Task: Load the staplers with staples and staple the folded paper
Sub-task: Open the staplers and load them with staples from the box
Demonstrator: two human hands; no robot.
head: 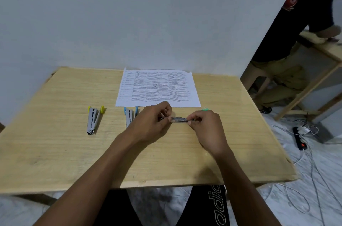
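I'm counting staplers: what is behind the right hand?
Only a green tip shows past the right hand, which with the left hand pinches a silver metal piece. The rest is covered, so what it belongs to cannot be told.

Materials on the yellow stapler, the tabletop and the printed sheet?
Yellow stapler: likely a bright metal body, glinting silver at the nose, with matte yellow end caps, probably plastic.
Tabletop: pale wood or plywood, with visible grain, a matte and seemingly unvarnished surface, and a rough, chipped edge.
Printed sheet: thin white paper, matte, with dense columns of text.
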